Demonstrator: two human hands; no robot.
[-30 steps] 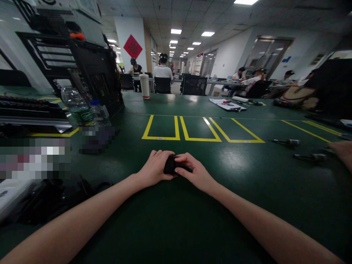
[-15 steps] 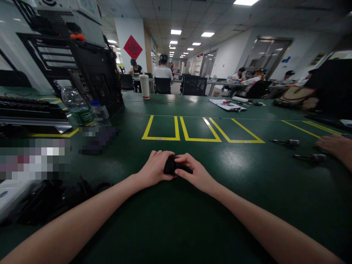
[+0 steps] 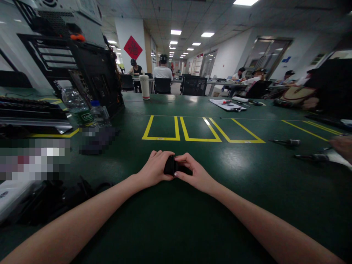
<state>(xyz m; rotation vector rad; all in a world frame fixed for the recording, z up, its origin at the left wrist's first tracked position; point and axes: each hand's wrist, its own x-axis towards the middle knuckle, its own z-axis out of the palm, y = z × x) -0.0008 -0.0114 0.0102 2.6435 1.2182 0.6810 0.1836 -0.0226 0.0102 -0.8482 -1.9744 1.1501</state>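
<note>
Between my hands, low over the green table (image 3: 176,220), is a small black object (image 3: 169,166); its exact kind cannot be made out. My left hand (image 3: 155,167) wraps round its left side, thumb toward me and fingers over the far side. From the right, my right hand (image 3: 194,172) pinches the object's edge with thumb and fingertips, leaving a dark gap inside the curl of the fingers. Both forearms come in from the lower corners. Beyond the hands, yellow tape outlines (image 3: 203,139) mark the tabletop.
Two screwdriver-like tools (image 3: 313,157) lie at the right, where another person's hand (image 3: 342,146) reaches in. Plastic bottles (image 3: 78,106) and an open computer case (image 3: 99,80) stand left. A white tumbler (image 3: 145,87) and a clipboard (image 3: 227,105) are farther back. Black items (image 3: 74,194) lie near my left forearm.
My hands and the black object stay almost in place. At the right edge, the other person's hand has shifted, and a pale item now shows beside the nearer tool.
</note>
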